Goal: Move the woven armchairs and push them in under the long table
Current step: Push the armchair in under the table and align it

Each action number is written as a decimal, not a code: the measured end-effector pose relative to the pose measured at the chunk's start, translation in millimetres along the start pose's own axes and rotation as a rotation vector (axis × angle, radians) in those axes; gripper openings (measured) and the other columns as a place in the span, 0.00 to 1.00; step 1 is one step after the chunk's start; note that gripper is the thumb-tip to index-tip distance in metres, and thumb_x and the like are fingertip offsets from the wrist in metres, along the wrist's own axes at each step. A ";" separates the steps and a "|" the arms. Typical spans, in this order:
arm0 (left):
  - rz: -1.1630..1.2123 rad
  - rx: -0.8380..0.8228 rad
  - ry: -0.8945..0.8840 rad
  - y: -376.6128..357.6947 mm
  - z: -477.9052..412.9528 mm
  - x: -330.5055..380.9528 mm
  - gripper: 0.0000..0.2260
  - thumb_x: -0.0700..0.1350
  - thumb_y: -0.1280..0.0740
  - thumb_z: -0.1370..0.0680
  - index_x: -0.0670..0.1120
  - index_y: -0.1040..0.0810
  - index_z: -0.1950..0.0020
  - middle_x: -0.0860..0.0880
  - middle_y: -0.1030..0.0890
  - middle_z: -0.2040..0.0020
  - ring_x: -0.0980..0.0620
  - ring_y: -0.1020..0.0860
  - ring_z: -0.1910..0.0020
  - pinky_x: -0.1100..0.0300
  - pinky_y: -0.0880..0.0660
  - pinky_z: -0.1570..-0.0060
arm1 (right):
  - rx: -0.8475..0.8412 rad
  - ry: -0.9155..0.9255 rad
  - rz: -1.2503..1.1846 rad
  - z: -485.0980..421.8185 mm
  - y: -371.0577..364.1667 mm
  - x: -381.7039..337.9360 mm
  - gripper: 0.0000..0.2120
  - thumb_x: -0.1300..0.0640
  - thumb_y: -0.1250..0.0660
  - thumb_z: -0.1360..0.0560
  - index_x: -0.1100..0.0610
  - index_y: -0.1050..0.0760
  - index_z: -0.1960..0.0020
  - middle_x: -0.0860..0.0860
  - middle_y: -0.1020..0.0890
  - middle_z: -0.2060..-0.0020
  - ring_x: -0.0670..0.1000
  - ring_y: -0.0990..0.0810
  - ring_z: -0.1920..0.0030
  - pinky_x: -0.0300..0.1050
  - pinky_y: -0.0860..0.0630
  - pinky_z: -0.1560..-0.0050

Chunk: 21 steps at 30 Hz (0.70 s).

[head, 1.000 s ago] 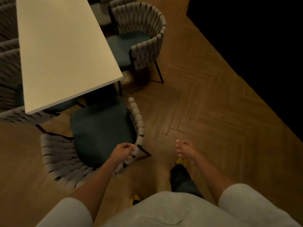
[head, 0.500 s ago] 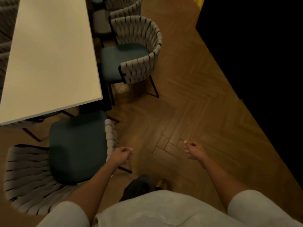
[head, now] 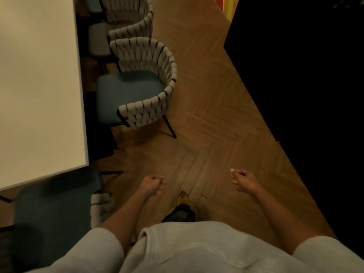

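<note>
The long white table (head: 39, 85) fills the upper left. A woven armchair (head: 143, 95) with a teal seat stands along its right side, seat partly out from under the top. A second one (head: 55, 219) sits at the table's near end, lower left, its seat partly under the tabletop. My left hand (head: 153, 184) is a loose fist over the floor, right of that near chair's woven arm and apart from it. My right hand (head: 242, 181) is also curled shut, holding nothing, above bare floor.
More woven chairs (head: 134, 22) line the table's right side farther back. A large dark mass (head: 305, 85) borders the herringbone wood floor (head: 206, 125) on the right. My foot in a yellow-tipped shoe (head: 182, 200) is on the floor between my hands.
My left hand let go of the near chair's woven arm and moved right. The view shifted right and forward; the near chair now lies farther left and lower in view.
</note>
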<state>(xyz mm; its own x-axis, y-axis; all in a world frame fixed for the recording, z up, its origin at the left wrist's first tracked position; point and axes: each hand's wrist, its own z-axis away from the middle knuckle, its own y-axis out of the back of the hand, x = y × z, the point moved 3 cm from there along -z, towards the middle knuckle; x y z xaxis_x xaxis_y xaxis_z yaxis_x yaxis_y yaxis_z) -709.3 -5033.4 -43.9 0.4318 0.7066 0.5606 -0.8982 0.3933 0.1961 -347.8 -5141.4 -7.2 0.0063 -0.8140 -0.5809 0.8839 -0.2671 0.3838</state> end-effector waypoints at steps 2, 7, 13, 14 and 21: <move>-0.020 -0.043 -0.027 -12.6 -25.8 45.5 0.07 0.44 0.37 0.17 0.46 0.20 0.44 0.47 0.15 0.53 0.53 0.20 0.60 0.61 0.25 0.67 | 0.037 0.029 -0.018 -26.6 19.9 -33.0 0.09 0.48 0.33 0.18 0.53 0.21 0.48 0.55 0.18 0.50 0.52 0.20 0.51 0.45 0.22 0.56; -0.052 -0.090 -0.081 -38.0 -73.6 152.4 0.07 0.40 0.39 0.16 0.44 0.22 0.47 0.46 0.19 0.59 0.54 0.26 0.68 0.63 0.33 0.73 | 0.068 0.021 -0.067 -86.9 44.3 -97.3 0.13 0.47 0.33 0.18 0.56 0.20 0.43 0.54 0.17 0.50 0.50 0.18 0.50 0.48 0.20 0.54; 0.022 -0.044 -0.041 -42.8 -132.5 234.8 0.06 0.39 0.39 0.16 0.44 0.23 0.43 0.45 0.19 0.56 0.53 0.25 0.66 0.64 0.32 0.75 | -0.023 -0.012 -0.015 -169.2 45.8 -173.0 0.13 0.47 0.33 0.18 0.56 0.21 0.45 0.55 0.16 0.50 0.52 0.18 0.51 0.53 0.19 0.48; 0.043 -0.028 -0.026 -42.2 -141.0 245.5 0.07 0.39 0.40 0.15 0.45 0.23 0.43 0.46 0.19 0.55 0.52 0.24 0.64 0.63 0.30 0.74 | -0.049 -0.007 0.001 -185.6 45.2 -190.7 0.12 0.47 0.33 0.18 0.55 0.21 0.46 0.54 0.16 0.49 0.52 0.17 0.49 0.53 0.19 0.47; 0.150 0.133 0.078 -40.6 -200.6 304.8 0.07 0.46 0.37 0.16 0.49 0.23 0.40 0.47 0.17 0.45 0.48 0.18 0.47 0.52 0.20 0.50 | -0.280 0.069 0.196 -313.3 42.3 -328.5 0.13 0.45 0.34 0.18 0.54 0.21 0.43 0.51 0.16 0.47 0.52 0.17 0.45 0.53 0.18 0.45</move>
<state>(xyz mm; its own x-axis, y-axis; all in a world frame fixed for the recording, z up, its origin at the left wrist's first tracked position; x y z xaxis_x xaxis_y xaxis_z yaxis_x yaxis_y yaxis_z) -524.7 -4716.0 -42.4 0.2929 0.7968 0.5286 -0.9536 0.2028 0.2228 -166.0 -4723.6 -25.0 0.2122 -0.7962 -0.5666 0.9567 0.0509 0.2867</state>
